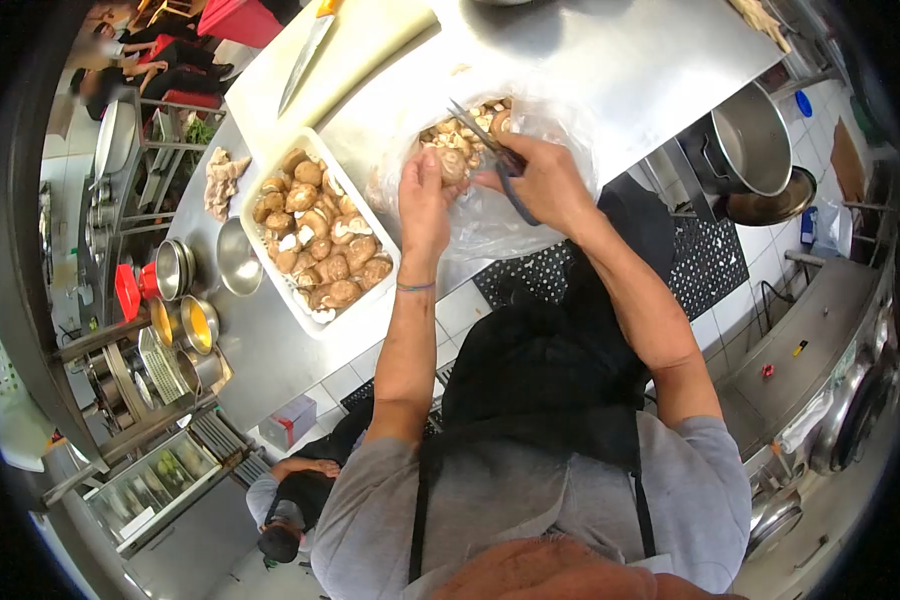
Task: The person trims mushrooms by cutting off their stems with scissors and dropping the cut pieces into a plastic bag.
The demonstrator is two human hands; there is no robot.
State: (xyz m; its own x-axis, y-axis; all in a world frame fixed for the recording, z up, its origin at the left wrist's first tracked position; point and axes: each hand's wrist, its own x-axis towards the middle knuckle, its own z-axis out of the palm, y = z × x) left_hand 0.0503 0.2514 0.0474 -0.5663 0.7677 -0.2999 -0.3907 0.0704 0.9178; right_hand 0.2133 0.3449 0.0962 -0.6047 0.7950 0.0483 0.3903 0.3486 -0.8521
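Note:
My left hand (426, 205) pinches a brown mushroom (452, 167) above a clear plastic bag (555, 130). In my right hand (545, 182) is a pair of dark-handled scissors (511, 185), its blades pointing up and away from me, close to the mushroom. More mushrooms (482, 112) lie inside the bag, partly covered by my hands. Left of my left hand stands a white rectangular tub (388, 238) filled with brown-capped mushrooms (310, 232), some showing pale undersides. Whether the blades touch the held mushroom I cannot tell.
A knife (308, 62) lies on a pale cutting board (370, 45) at the back. Metal bowls (239, 257) stand left of the tub, near a pale crumpled lump (226, 183). A big pot (752, 140) sits to the right. Another person (295, 495) is at lower left.

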